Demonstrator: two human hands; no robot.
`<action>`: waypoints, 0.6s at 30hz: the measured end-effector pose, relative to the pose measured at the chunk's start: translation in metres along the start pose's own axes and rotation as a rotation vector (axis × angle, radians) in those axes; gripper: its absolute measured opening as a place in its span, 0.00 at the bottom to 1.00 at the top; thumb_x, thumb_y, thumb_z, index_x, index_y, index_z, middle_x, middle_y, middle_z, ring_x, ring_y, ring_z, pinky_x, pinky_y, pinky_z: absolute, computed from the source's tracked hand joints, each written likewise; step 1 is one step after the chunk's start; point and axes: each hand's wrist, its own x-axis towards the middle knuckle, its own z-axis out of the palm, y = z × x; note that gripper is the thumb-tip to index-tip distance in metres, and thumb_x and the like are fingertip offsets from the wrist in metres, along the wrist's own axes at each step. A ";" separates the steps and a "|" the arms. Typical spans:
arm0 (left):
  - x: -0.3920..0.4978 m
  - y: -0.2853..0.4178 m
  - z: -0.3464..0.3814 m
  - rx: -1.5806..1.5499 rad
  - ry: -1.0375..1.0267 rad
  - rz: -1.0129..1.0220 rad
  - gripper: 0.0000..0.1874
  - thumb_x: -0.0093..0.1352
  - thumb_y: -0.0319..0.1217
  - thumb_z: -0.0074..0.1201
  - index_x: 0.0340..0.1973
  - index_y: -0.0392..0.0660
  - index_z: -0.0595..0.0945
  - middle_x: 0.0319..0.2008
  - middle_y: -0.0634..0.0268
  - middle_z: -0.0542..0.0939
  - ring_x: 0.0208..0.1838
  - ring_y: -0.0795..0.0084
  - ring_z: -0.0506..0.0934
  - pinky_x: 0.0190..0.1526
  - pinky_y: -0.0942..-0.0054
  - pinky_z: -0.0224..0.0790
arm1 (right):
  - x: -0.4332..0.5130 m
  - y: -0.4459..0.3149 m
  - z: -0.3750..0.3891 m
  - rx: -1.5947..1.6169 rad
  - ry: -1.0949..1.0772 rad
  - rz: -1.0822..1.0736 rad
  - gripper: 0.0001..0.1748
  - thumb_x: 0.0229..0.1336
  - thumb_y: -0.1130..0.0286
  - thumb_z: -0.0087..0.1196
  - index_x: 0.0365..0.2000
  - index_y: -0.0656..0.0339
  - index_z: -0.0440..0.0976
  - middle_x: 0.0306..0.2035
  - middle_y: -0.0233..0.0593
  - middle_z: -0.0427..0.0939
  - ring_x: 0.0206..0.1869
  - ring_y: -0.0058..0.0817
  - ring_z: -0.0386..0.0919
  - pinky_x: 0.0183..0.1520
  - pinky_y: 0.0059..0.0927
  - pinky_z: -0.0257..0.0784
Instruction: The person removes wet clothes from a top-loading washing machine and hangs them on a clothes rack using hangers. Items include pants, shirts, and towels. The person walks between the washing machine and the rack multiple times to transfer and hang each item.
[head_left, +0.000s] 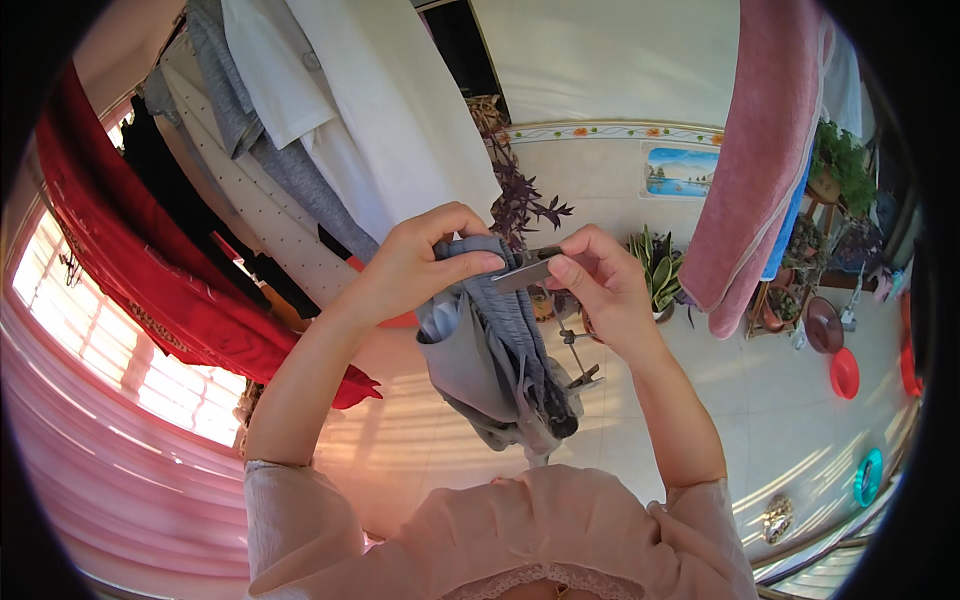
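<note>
My left hand (431, 255) pinches the ribbed elastic waistband of a pair of grey trousers or shorts (499, 300), thumb on top. The grey cloth hangs down in folds in front of my chest. Between the thumb and fingers of my right hand (604, 277) is a flat grey clip (523, 275). Its far end lies at the edge of the waistband; whether it bites the cloth is unclear. Below the clip a thin metal rod (568, 337) slants down to another dark clip (585, 377), apparently parts of one clip hanger.
White clothes (382, 97), a dotted cream garment (247, 187) and red cloth (172, 277) hang at left. A pink towel (765, 172) hangs at right. Potted plants (660, 270) line the wall; a red basin (844, 373) and a teal basin (868, 478) are on the tiled floor.
</note>
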 end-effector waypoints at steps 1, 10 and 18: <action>0.000 0.001 0.001 -0.005 0.008 -0.018 0.11 0.62 0.31 0.62 0.34 0.40 0.77 0.29 0.72 0.74 0.32 0.84 0.70 0.34 0.83 0.63 | 0.001 -0.002 0.003 -0.060 -0.029 0.016 0.07 0.62 0.71 0.52 0.33 0.62 0.67 0.32 0.30 0.75 0.35 0.14 0.73 0.41 0.19 0.72; 0.005 0.031 -0.013 0.217 -0.099 -0.191 0.15 0.63 0.35 0.61 0.39 0.38 0.80 0.32 0.71 0.79 0.36 0.83 0.72 0.42 0.81 0.65 | 0.012 -0.023 -0.006 -0.340 0.121 -0.440 0.13 0.58 0.72 0.53 0.43 0.64 0.73 0.34 0.37 0.76 0.37 0.24 0.75 0.41 0.24 0.70; -0.011 0.045 -0.065 0.073 0.342 -0.106 0.16 0.61 0.40 0.62 0.30 0.37 0.81 0.26 0.70 0.78 0.30 0.83 0.73 0.35 0.82 0.65 | -0.115 0.099 -0.027 -0.361 0.203 -0.118 0.31 0.48 0.68 0.64 0.53 0.63 0.66 0.51 0.40 0.71 0.48 0.31 0.71 0.52 0.29 0.66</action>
